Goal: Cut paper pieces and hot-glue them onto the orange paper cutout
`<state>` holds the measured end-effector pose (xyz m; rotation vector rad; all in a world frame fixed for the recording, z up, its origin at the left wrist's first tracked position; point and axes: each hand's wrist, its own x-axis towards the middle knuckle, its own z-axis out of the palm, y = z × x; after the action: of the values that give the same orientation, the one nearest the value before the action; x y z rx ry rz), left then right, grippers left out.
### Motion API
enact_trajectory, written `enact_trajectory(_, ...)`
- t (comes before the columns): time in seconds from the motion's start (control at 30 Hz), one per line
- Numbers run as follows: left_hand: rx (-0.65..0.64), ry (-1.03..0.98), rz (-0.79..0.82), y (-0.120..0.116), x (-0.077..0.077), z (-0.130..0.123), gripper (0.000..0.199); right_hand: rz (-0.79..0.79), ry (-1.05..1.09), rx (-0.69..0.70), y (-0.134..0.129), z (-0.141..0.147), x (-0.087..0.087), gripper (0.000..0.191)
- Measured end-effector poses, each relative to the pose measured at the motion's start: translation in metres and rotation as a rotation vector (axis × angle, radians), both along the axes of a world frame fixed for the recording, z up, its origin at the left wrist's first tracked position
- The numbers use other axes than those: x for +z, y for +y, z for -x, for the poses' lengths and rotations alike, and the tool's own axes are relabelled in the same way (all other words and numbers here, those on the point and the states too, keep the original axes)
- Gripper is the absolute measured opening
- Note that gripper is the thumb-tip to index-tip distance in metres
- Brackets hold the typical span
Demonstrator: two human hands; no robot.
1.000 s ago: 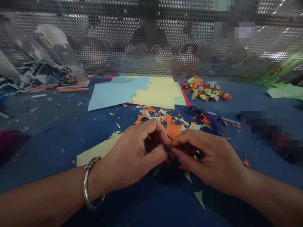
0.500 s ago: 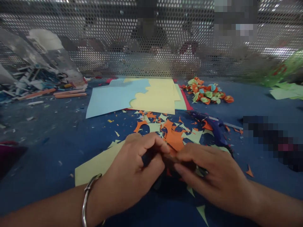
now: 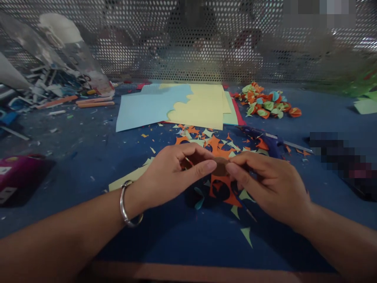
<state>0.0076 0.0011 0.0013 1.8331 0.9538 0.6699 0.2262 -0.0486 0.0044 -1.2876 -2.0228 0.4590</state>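
two hands [image 3: 220, 167] pinch one small brown piece [image 3: 220, 166] between their fingers

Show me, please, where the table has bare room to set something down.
Bare patches: the blue table on its near side, closer than the pointed green scrap; on the right, between the petal pile and green sheets. Crowded: around the left hand and right hand, among orange scraps, and beside the bottle.
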Motion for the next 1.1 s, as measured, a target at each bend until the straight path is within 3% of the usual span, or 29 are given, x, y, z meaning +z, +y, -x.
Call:
enact_trajectory(0.1,-0.047,0.072,-0.110,0.003,0.003,0.005,0.019,0.020,-0.019,0.019,-0.001,-0.001,0.000,0.019)
enact_trajectory(0.2,-0.142,0.235,-0.103,0.008,0.010,0.015,0.013,0.056,-0.059,0.048,-0.002,-0.003,-0.001,0.025)
enact_trajectory(0.37,-0.317,0.392,-0.142,0.011,0.020,0.026,0.021,0.147,-0.176,0.149,-0.002,-0.005,-0.003,0.029)
enact_trajectory(0.63,-0.442,0.445,-0.269,0.005,0.012,0.020,0.017,0.294,-0.298,0.228,-0.003,-0.003,-0.004,0.030)
enact_trajectory(0.77,-0.419,0.454,-0.275,0.005,0.013,0.019,0.015,0.295,-0.293,0.226,-0.003,-0.003,-0.002,0.033)
enact_trajectory(0.93,-0.243,0.422,-0.237,0.007,0.017,0.020,0.013,0.319,-0.280,0.269,-0.005,-0.001,0.000,0.034)
enact_trajectory(1.1,-0.123,0.314,-0.220,0.009,0.014,0.020,0.013,0.236,-0.399,0.271,-0.006,-0.001,-0.003,0.037)
